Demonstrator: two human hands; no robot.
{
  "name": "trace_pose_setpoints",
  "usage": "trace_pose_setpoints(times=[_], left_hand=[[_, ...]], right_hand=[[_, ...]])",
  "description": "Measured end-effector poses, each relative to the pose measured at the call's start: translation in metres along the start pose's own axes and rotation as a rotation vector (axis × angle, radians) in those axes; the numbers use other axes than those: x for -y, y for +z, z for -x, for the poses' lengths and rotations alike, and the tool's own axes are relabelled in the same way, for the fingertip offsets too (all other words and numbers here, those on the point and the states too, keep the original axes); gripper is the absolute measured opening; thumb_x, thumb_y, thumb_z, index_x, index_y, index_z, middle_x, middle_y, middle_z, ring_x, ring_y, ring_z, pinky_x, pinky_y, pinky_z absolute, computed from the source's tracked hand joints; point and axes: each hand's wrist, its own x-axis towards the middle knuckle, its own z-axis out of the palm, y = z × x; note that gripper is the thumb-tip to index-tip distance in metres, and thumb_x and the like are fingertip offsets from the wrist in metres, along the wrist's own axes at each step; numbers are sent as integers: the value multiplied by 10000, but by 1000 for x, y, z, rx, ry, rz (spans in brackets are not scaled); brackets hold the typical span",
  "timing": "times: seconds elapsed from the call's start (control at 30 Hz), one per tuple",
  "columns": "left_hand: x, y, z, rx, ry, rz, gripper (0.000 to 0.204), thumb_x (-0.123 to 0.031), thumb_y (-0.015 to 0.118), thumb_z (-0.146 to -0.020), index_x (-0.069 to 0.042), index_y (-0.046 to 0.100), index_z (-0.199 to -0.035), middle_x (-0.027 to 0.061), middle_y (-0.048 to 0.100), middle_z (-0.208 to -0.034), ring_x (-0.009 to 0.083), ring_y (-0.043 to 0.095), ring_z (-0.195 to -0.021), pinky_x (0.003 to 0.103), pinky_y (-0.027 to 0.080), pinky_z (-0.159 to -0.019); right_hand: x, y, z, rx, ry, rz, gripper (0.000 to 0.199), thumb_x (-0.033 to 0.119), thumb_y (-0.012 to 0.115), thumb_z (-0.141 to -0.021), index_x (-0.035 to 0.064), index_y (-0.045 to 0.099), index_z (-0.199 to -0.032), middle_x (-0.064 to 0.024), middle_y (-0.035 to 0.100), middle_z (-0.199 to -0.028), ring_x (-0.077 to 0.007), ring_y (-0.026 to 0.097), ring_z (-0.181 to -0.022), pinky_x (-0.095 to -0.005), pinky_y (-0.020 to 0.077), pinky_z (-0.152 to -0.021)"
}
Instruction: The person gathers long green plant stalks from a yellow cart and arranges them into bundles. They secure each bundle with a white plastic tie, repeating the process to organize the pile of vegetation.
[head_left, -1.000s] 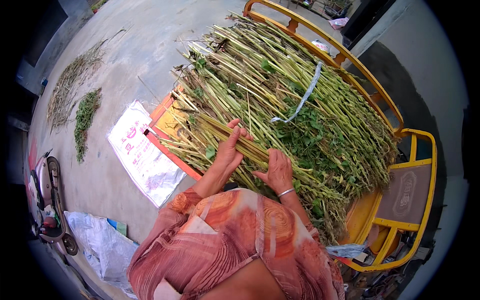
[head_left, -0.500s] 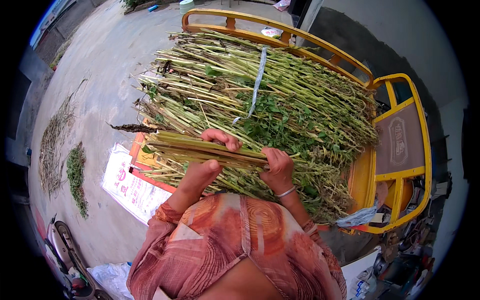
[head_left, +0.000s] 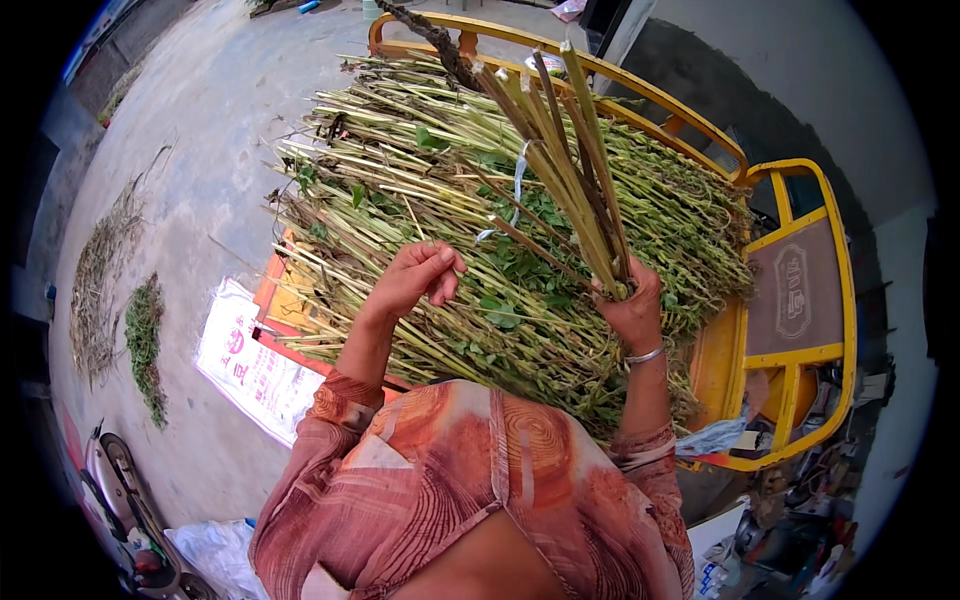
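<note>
Here, we are facing one yellow cart (head_left: 720,360), its near side partly hidden by our shirt (head_left: 440,470), carrying one big pile of stalks (head_left: 450,205). Beside it, one white sack (head_left: 240,370) is showing red print. Above the pile, our right hand (head_left: 637,305) is gripping one raised bundle (head_left: 575,185), its stalks overlapping too much for counting; our left hand (head_left: 415,275) is curling its fingers, whether around anything we cannot tell.

white sack (head_left: 258,372): red printed characters (head_left: 236,342) | brown panel (head_left: 768,322): pale framed emblem (head_left: 795,292), apparently stylised lettering
</note>
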Motion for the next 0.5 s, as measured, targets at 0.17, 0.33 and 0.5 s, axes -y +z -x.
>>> trace_pose_setpoints(times=[0.17,0.33,0.5], left_hand=[[16,-45,9,-449,-334,-1786,481,-302,672,-804,-10,494,-1141,113,620,-700,226,603,-568,307,495,-531],[-4,56,-16,-393,347,-1652,802,-377,748,-648,-74,401,-1304,135,492,-1220,290,491,-1124,418,411,-930],[66,101,-120,78,653,-1776,863,-518,690,-659,-130,367,-1359,127,307,-1415,287,245,-1339,511,202,-1076]], right_hand=[[18,-44,-10,-63,172,-252,243,74,703,-697,9,611,-912,-60,634,-800,-153,601,-730,-302,478,-696],[4,-50,-3,-18,239,-402,264,98,710,-710,10,610,-939,-62,623,-841,-134,588,-766,-303,476,-719],[14,-53,-11,66,85,-91,304,89,692,-718,11,581,-990,-62,614,-869,-151,591,-762,-309,475,-704]])
